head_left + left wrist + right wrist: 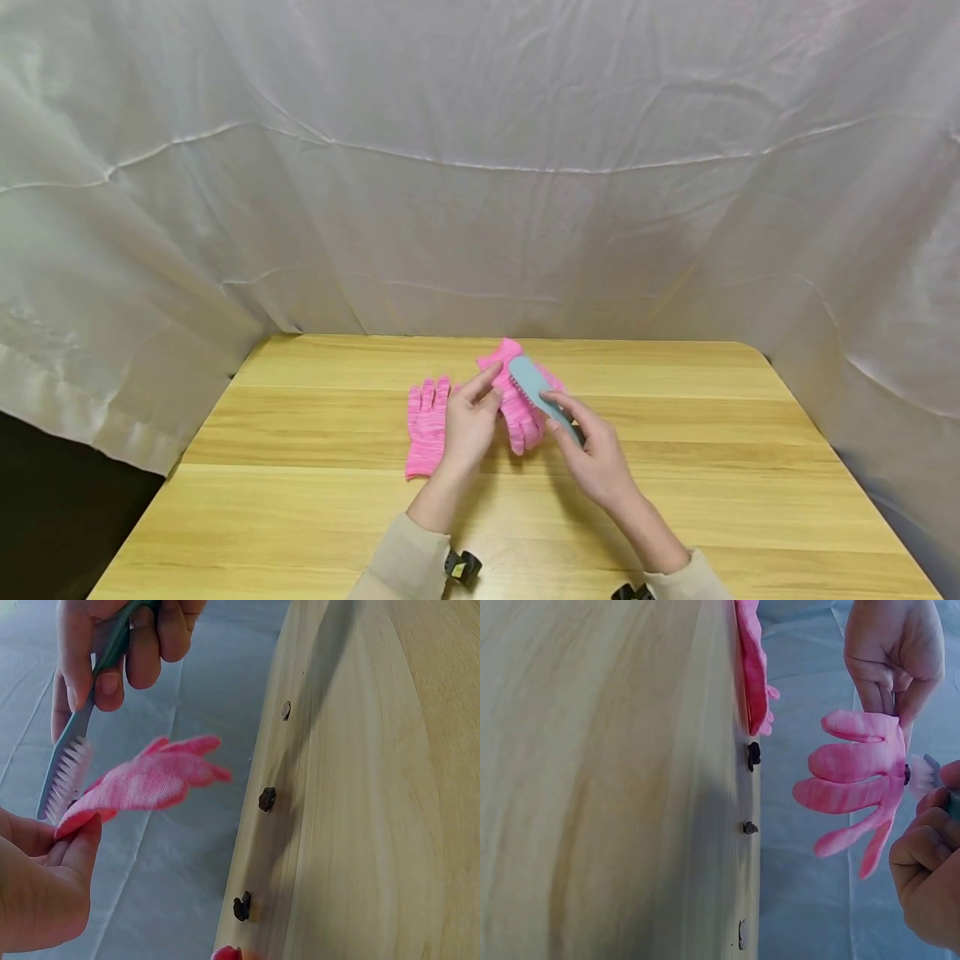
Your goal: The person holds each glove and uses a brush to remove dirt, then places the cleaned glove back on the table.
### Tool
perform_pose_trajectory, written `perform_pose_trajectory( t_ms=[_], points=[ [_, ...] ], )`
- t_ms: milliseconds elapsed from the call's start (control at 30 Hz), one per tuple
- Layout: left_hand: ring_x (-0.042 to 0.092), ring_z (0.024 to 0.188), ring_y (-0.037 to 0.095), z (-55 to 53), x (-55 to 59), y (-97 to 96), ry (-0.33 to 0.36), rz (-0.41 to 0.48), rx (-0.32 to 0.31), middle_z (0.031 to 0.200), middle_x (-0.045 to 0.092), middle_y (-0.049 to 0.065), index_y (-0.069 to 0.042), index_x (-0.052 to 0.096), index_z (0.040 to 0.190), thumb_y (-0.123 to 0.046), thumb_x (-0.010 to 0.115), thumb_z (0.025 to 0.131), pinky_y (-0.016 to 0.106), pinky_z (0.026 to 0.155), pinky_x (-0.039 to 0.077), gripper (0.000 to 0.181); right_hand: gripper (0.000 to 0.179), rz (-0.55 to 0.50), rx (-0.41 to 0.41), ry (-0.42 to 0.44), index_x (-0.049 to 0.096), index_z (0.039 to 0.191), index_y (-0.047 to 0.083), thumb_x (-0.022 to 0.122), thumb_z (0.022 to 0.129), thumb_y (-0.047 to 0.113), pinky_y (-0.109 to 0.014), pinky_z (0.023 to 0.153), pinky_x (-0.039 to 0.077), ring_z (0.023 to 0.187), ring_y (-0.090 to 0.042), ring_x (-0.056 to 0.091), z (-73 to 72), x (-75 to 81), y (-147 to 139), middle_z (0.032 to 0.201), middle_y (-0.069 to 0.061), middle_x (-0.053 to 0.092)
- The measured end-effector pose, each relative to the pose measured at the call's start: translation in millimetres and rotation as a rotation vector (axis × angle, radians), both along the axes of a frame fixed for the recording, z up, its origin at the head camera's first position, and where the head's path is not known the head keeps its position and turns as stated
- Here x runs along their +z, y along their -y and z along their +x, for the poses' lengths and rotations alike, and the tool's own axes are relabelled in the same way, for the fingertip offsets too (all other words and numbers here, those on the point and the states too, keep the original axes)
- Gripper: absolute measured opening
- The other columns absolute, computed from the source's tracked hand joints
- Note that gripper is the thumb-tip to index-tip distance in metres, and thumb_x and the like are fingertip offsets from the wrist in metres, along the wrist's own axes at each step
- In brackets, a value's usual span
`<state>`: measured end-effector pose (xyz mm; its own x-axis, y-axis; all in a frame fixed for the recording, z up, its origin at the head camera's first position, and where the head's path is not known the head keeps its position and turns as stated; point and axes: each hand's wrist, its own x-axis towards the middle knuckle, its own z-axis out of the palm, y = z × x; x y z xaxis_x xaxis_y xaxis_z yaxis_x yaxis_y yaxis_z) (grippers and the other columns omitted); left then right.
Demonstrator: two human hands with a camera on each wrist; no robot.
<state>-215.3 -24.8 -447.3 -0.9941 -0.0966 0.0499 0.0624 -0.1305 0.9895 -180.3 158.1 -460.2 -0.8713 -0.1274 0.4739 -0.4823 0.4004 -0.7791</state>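
Note:
My left hand [471, 427] pinches the edge of a pink knitted glove [516, 407] between thumb and fingers, holding it above the table. The glove's fingers hang loosely away from the hand in the right wrist view. My right hand [596, 460] grips the handle of a blue-green brush [529, 380]. In the left wrist view, the brush's pale bristles [69, 778] meet the glove close to my left fingertips. A small dark bit [907, 775] shows on the glove beside the bristles in the right wrist view.
A second pink glove [426, 432] lies flat on the wooden table [300, 508], left of my left hand. Small dark lumps [267, 799] and a paler bit [286, 710] sit near the table's edge in the wrist views. A grey curtain [480, 233] surrounds the table's back and sides.

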Motion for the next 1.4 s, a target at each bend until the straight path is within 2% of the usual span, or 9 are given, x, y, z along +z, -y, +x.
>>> perform_pose_trajectory(
  t_ms=[100, 167, 400, 600, 767, 833, 1100, 1400],
  points=[
    [0.067, 0.112, 0.026, 0.1, -0.4, 0.5, 0.002, -0.022, -0.005, 0.140, 0.063, 0.018, -0.010, 0.066, 0.139, 0.001, 0.058, 0.100, 0.031, 0.093, 0.060, 0.042, 0.035, 0.024, -0.005, 0.005, 0.067, 0.135, 0.014, 0.065, 0.101, 0.007, -0.025, 0.067, 0.055, 0.085, -0.014, 0.060, -0.1, -0.5, 0.2, 0.123, -0.010, 0.071],
    [0.066, 0.108, 0.024, 0.1, -0.9, 0.7, -0.001, -0.037, -0.004, 0.136, 0.065, 0.016, -0.011, 0.067, 0.139, 0.001, 0.059, 0.100, 0.030, 0.091, 0.060, 0.041, 0.035, 0.037, -0.011, 0.006, 0.067, 0.136, 0.014, 0.065, 0.101, 0.007, -0.026, 0.071, 0.056, 0.090, -0.017, 0.061, -0.3, -1.0, 0.2, 0.129, -0.010, 0.070],
    [0.065, 0.110, 0.023, -0.1, -1.0, 0.5, -0.003, -0.051, 0.010, 0.141, 0.062, 0.018, -0.009, 0.067, 0.137, 0.003, 0.058, 0.099, 0.029, 0.091, 0.060, 0.041, 0.036, 0.062, -0.025, 0.007, 0.068, 0.135, 0.015, 0.066, 0.100, 0.006, -0.025, 0.071, 0.056, 0.088, -0.014, 0.062, -1.6, -2.2, -0.1, 0.131, -0.010, 0.070],
    [0.066, 0.105, 0.022, 0.0, 0.6, 0.9, 0.000, -0.029, 0.033, 0.139, 0.061, 0.022, -0.007, 0.068, 0.136, 0.005, 0.058, 0.097, 0.030, 0.091, 0.060, 0.041, 0.036, 0.053, -0.036, 0.012, 0.068, 0.135, 0.015, 0.067, 0.100, 0.005, -0.024, 0.062, 0.052, 0.075, -0.009, 0.058, -2.8, -2.4, -1.0, 0.112, -0.009, 0.072],
    [0.064, 0.109, 0.023, -1.1, 1.6, 1.6, 0.015, -0.009, 0.041, 0.141, 0.060, 0.020, -0.009, 0.069, 0.136, 0.004, 0.058, 0.097, 0.031, 0.092, 0.060, 0.042, 0.035, 0.026, -0.043, -0.007, 0.068, 0.134, 0.014, 0.066, 0.100, 0.005, -0.023, 0.053, 0.046, 0.064, -0.006, 0.048, -2.5, -2.8, -2.5, 0.088, -0.002, 0.062],
    [0.063, 0.112, 0.024, -1.7, 1.2, 2.0, 0.014, -0.019, 0.043, 0.141, 0.060, 0.019, -0.010, 0.069, 0.135, 0.004, 0.059, 0.097, 0.031, 0.093, 0.060, 0.042, 0.035, 0.012, -0.045, -0.016, 0.068, 0.134, 0.013, 0.066, 0.100, 0.004, -0.023, 0.051, 0.044, 0.062, -0.006, 0.046, -2.5, -2.9, -2.9, 0.085, -0.001, 0.058],
    [0.062, 0.110, 0.023, -2.7, -0.1, 2.3, 0.017, -0.007, 0.025, 0.144, 0.059, 0.016, -0.010, 0.068, 0.136, 0.005, 0.058, 0.097, 0.027, 0.088, 0.059, 0.043, 0.036, -0.047, -0.050, -0.048, 0.069, 0.131, 0.014, 0.066, 0.098, 0.000, -0.022, 0.044, 0.038, 0.056, -0.003, 0.040, -0.6, 1.0, -2.0, 0.080, -0.001, 0.056],
    [0.062, 0.100, 0.018, -1.7, -0.4, 1.3, 0.029, -0.005, 0.004, 0.143, 0.059, 0.018, -0.009, 0.067, 0.138, 0.003, 0.058, 0.098, 0.024, 0.085, 0.059, 0.042, 0.033, -0.035, -0.038, -0.046, 0.072, 0.129, 0.015, 0.070, 0.097, 0.004, -0.025, 0.051, 0.046, 0.062, -0.009, 0.049, -0.7, -0.1, -1.1, 0.084, -0.003, 0.064]
  ],
)
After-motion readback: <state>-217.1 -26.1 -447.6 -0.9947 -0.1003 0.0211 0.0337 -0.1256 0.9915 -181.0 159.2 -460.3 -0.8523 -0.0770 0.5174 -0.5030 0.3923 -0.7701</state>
